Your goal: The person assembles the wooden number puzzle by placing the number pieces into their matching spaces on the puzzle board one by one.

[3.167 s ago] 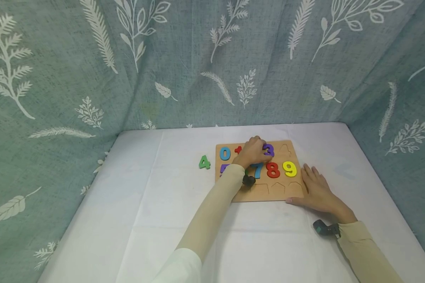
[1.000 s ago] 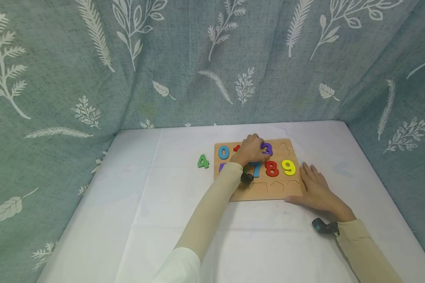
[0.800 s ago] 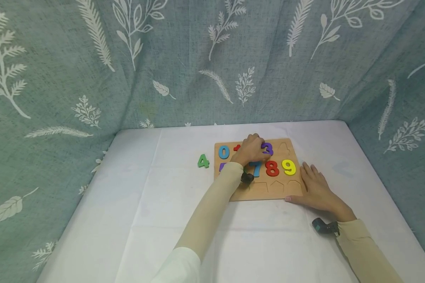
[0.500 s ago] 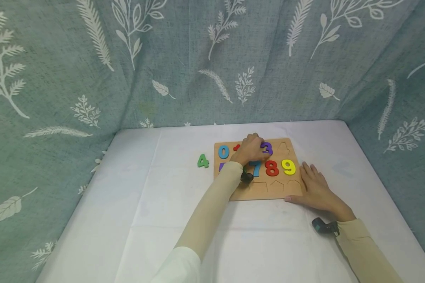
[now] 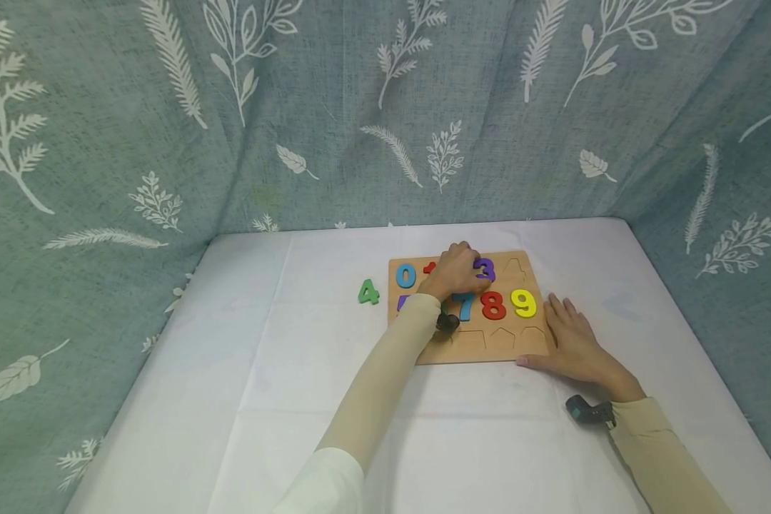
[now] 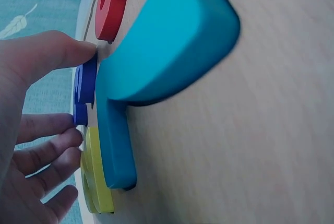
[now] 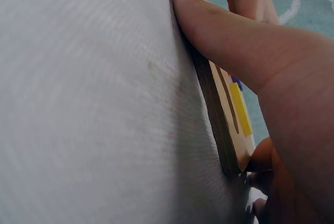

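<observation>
A wooden number puzzle board lies on the table under both hands. My left hand reaches over its top row and pinches the purple number 3 between thumb and index finger, as the left wrist view shows. In that view the purple 3 sits at the board surface, beside a yellow number piece and the blue 7. My right hand lies with fingers spread against the board's right edge, its thumb along the near edge. The left forearm partly hides the 5 and 6.
A green number 4 lies on the white tablecloth, left of the board. Blue 0, red 8 and yellow 9 sit in the board. Outlined slots show at the top right and bottom row. A patterned curtain stands behind.
</observation>
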The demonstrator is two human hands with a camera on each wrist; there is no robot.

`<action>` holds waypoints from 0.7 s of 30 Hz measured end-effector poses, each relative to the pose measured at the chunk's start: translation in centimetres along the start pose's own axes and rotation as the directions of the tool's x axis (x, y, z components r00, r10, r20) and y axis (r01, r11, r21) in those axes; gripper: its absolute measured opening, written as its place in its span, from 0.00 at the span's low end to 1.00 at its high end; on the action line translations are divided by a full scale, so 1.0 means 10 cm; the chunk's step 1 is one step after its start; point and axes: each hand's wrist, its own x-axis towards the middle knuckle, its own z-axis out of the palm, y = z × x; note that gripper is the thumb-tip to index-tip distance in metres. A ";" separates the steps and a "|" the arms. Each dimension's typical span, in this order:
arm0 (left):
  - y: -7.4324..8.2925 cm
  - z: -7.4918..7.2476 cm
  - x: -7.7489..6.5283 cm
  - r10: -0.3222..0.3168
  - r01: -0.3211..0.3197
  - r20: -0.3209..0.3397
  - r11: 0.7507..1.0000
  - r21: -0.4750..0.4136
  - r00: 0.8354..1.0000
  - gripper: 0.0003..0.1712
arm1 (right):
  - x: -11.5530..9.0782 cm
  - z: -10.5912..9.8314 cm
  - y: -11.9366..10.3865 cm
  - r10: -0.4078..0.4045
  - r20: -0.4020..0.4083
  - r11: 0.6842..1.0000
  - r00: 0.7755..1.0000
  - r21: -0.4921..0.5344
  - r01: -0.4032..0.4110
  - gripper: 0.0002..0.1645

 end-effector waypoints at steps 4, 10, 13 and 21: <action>-0.01 0.01 0.01 0.002 -0.002 -0.008 1.000 -0.004 1.000 0.33 | 0.00 0.00 0.00 -0.001 -0.001 1.000 1.000 0.000 0.001 0.83; -0.02 0.02 0.01 0.002 -0.003 -0.017 1.000 -0.008 1.000 0.33 | -0.01 0.00 0.00 0.000 0.001 1.000 1.000 0.001 0.000 0.83; -0.02 0.02 0.01 0.005 -0.005 -0.020 1.000 -0.007 1.000 0.33 | -0.01 0.00 0.00 0.000 -0.001 1.000 1.000 0.003 0.000 0.83; -0.02 0.02 0.01 0.007 -0.006 -0.029 1.000 0.021 1.000 0.35 | -0.01 -0.01 -0.01 -0.001 -0.008 1.000 1.000 0.004 0.001 0.82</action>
